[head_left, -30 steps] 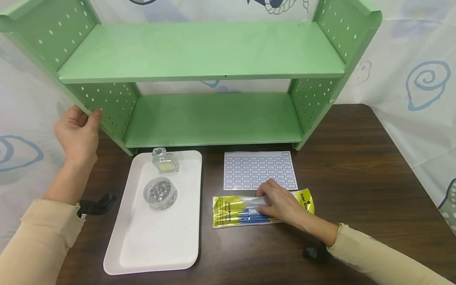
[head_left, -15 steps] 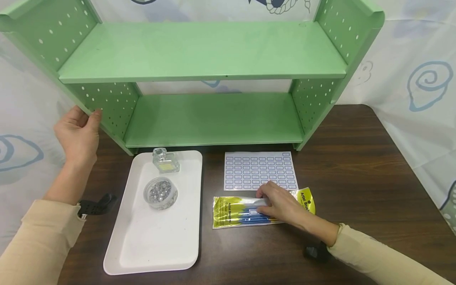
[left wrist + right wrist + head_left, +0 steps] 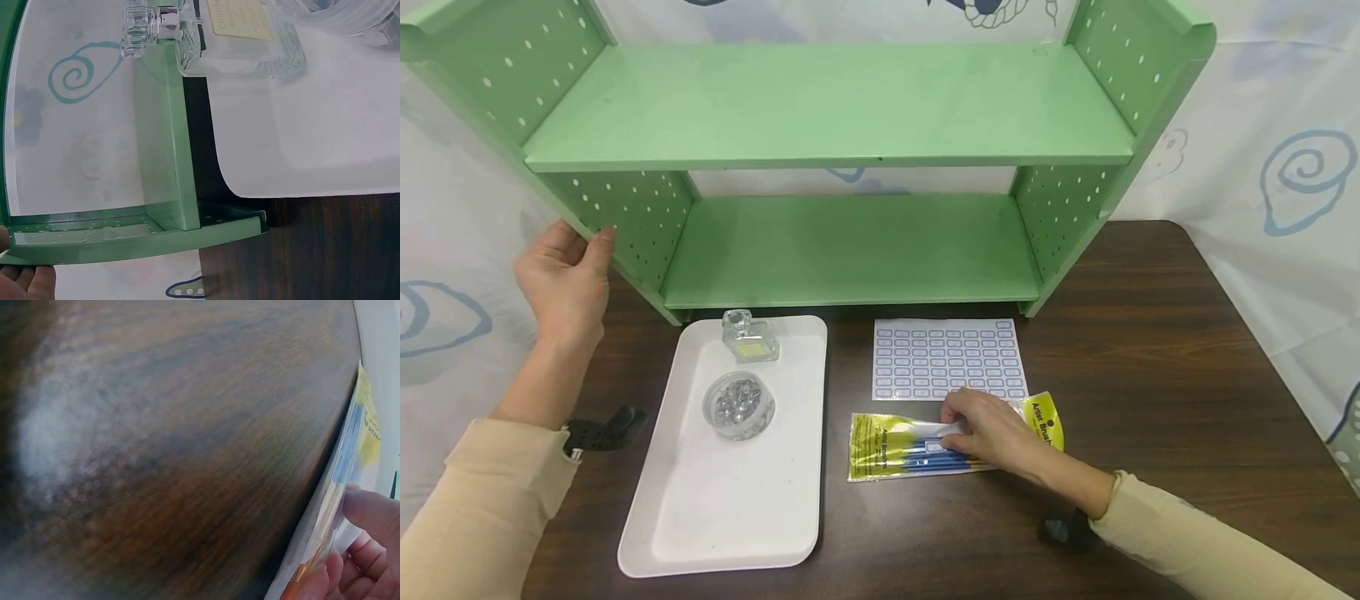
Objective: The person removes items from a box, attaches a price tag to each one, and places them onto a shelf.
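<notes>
My left hand (image 3: 565, 279) grips the front edge of the green shelf's (image 3: 850, 250) left side panel. In the left wrist view its fingertips (image 3: 42, 280) curl round that panel edge. At the right, my right hand (image 3: 992, 427) holds a clear and yellow pack of artist brushes (image 3: 880, 446) that lies on the dark wooden table. Thumb and fingers pinch the pack (image 3: 350, 447) in the right wrist view, where the blue and orange brush handles show through the plastic. A small white label with a blue border (image 3: 934, 447) lies on the pack by the thumb. The palm covers part of the pack.
A white tray (image 3: 737, 500) stands left of the pack, holding a glass bottle (image 3: 752, 346) and a round clear tub (image 3: 739, 406) of shiny pieces. A sheet of blue-bordered labels (image 3: 947, 358) lies between shelf and pack. Patterned cloth (image 3: 1285, 100) hangs behind the table.
</notes>
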Demonstrator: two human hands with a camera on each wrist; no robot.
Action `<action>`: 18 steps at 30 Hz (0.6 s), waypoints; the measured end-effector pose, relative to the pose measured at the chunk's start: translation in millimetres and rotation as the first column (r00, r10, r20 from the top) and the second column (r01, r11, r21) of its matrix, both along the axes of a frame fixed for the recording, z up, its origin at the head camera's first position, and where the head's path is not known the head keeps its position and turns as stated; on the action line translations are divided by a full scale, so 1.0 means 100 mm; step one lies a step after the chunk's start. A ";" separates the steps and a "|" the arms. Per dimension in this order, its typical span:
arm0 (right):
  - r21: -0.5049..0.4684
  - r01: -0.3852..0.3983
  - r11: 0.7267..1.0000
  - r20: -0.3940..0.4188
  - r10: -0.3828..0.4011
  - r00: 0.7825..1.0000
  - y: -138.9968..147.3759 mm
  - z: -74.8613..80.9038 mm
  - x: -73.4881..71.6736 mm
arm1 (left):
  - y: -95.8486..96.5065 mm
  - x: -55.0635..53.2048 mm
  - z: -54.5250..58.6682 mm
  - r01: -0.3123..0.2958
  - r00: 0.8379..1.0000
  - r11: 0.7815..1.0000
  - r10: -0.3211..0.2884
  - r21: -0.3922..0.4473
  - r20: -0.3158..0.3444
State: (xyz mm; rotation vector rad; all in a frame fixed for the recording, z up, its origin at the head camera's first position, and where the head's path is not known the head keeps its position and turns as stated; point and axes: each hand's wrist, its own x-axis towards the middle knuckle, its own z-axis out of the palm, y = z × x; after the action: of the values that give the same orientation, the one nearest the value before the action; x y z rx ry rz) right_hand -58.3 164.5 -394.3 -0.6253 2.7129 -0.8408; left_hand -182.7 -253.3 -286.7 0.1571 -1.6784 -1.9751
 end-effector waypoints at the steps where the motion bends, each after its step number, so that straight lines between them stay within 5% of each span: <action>1: -0.002 0.000 1.000 0.008 0.000 1.000 0.00 0.00 0.00 | 0.00 0.00 0.00 0.000 1.000 1.000 0.000 -0.002 0.002; 18: -0.031 -0.034 0.999 0.026 0.035 0.999 0.01 -0.01 -0.01 | 0.00 0.00 -0.02 -0.010 1.000 1.000 0.010 -0.016 -0.007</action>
State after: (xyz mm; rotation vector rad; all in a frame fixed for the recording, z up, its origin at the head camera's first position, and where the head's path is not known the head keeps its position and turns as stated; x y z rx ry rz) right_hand -59.0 165.8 -395.0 -0.6608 2.6619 -0.8771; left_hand -182.3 -253.2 -288.7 0.1525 -1.6853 -1.9526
